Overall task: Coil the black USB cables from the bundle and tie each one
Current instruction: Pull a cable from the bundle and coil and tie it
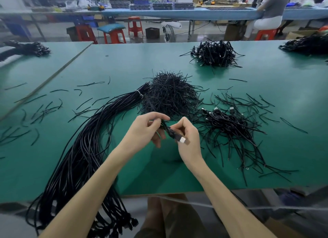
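Cable (170, 132) between left hand (144, 129), right hand (189, 135).

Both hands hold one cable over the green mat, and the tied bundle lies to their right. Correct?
Not quite. In the head view the bundle lies to their left. The left hand and right hand do hold one cable over the mat.

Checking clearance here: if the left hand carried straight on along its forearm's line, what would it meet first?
Most likely the heap of short black ties, which lies just beyond the left hand and the cable it grips. The hand seems raised above the table, so depth is unclear.
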### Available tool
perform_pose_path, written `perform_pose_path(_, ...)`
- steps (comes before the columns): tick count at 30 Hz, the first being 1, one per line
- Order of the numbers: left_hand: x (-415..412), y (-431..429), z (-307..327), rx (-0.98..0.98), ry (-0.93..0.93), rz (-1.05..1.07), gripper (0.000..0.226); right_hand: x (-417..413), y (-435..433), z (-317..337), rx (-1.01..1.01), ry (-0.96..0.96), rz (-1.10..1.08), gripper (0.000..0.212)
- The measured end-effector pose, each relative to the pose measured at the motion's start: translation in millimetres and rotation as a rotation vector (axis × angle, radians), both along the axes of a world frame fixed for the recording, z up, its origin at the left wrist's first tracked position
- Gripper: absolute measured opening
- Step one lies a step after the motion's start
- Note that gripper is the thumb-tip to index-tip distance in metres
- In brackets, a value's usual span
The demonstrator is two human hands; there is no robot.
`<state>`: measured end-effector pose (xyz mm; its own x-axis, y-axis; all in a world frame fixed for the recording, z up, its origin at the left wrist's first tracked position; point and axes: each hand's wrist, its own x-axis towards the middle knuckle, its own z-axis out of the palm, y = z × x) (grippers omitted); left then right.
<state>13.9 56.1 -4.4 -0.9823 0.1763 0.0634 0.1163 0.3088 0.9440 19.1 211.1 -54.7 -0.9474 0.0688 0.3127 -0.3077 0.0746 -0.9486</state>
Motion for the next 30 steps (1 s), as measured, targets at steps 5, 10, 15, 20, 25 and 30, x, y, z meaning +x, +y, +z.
perform_pose_path(5, 7.1, -5.5, 3.4, -0.459, 0.073, -0.113, 0.014, -5.8, 1.9, -5.8, -0.104, -0.059, -0.039, 0.018)
perform_pose_path(10, 15.4, -2.1, 9.7, -0.614, 0.197, -0.029, 0.042, -4.0, 3.3, -5.5, -0.1, -0.036, -0.018, 0.032)
perform_pose_path(15, 18.8, 15.1, 15.5, -0.553, 0.136, -0.031, 0.053, -1.3, 2.3, -2.1, -0.21, -0.038, 0.06, 0.031)
perform_pose_path(20, 18.4, 24.9, 9.4, -0.386, 0.081, -0.016, 0.054, -2.2, 0.2, -2.1, -0.249, -0.068, 0.034, 0.032)
perform_pose_path(25, 18.7, 32.9, 0.3, -0.316, 0.074, 0.019, 0.046, -3.4, 1.4, -4.3, -0.203, -0.064, 0.016, 0.029)
perform_pose_path(30, 18.6, 30.8, -4.6, -0.34, 0.068, 0.053, 0.041, -3.5, -0.1, -4.9, -0.18, -0.042, 0.021, 0.018)
